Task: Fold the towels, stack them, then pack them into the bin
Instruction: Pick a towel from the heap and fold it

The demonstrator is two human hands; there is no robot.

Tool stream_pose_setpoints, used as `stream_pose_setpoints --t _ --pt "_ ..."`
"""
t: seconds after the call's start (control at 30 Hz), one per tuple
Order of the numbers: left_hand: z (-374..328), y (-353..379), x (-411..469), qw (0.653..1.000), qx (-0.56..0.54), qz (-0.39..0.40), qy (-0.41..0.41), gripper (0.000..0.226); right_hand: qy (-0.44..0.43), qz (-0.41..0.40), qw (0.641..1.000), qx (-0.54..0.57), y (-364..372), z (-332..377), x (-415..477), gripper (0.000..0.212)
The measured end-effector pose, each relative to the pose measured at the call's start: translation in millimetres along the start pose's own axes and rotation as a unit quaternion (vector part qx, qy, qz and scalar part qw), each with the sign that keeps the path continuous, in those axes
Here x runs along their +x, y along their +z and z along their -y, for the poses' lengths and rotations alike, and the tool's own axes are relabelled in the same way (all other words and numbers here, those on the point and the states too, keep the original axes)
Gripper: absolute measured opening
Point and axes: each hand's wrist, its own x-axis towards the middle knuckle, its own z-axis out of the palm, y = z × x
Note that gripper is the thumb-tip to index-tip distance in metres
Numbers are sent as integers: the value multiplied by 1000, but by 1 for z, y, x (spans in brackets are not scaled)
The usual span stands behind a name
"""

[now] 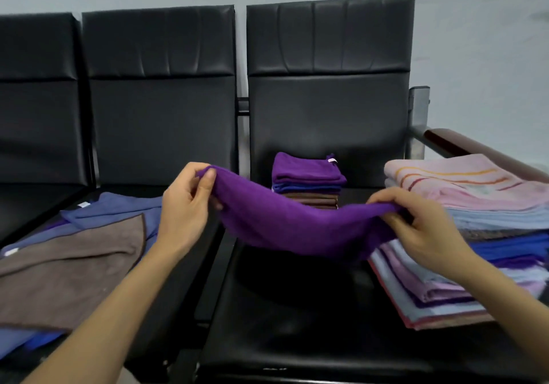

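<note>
Both hands hold a purple towel (297, 223) stretched in the air above the black seat (297, 309): the left hand (185, 205) pinches one corner, the right hand (421, 229) grips the other. A small folded stack (309, 181) sits behind it on the seat.

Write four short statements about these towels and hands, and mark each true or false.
1. The left hand and right hand each grip an end of the purple towel. True.
2. A brown towel tops the small folded stack. False: a purple one tops it, and the brown ones lie at its bottom.
3. A brown towel lies unfolded on blue towels at the left. True.
4. The pink striped towel lies at the bottom of the right pile. False: it lies on top.
</note>
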Motion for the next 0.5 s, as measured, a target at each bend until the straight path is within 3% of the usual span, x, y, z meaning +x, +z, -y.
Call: stream_pose_setpoints --t 0.2,0.37,0.43,0.5 --pt "17 -8 -3 986 143 28 -80 22 159 37 978 130 21 -11 6 19" --pt "35 16 4 965 59 42 -252 23 368 73 908 187 56 -48 20 20" --pt "45 26 10 972 71 7 -226 22 345 4 927 145 63 -57 27 18" --pt "45 33 17 982 109 -34 -149 23 268 -122 949 117 54 -46 37 15"
